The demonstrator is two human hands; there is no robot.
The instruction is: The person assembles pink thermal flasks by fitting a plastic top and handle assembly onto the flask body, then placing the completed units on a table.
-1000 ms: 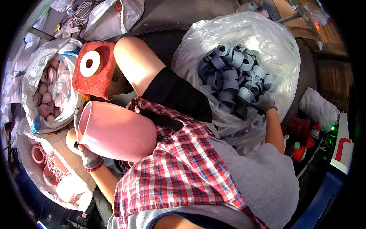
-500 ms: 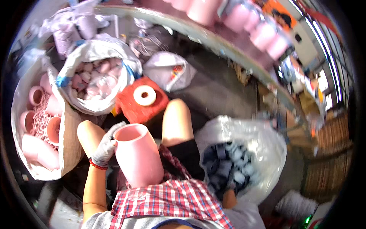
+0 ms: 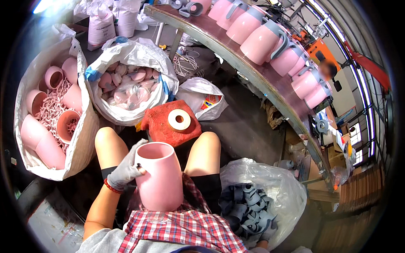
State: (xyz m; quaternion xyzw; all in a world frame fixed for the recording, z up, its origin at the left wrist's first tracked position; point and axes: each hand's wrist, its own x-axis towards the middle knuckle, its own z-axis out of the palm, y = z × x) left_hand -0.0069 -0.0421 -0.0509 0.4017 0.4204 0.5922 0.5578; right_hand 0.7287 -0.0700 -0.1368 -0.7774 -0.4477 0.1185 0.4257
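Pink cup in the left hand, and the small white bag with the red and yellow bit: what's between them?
The head view shows a red block between the pink cup and the small white bag, with a cream ring on top.

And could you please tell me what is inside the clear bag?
Grey parts lie in the clear bag, and the right hand is in there too. Anything beneath the top layer is covered and cannot be seen.

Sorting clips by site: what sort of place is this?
Probably a factory assembly area: grey-handled pink jugs line a long table, a white sack holds pink shells, and a clear bag holds grey parts.
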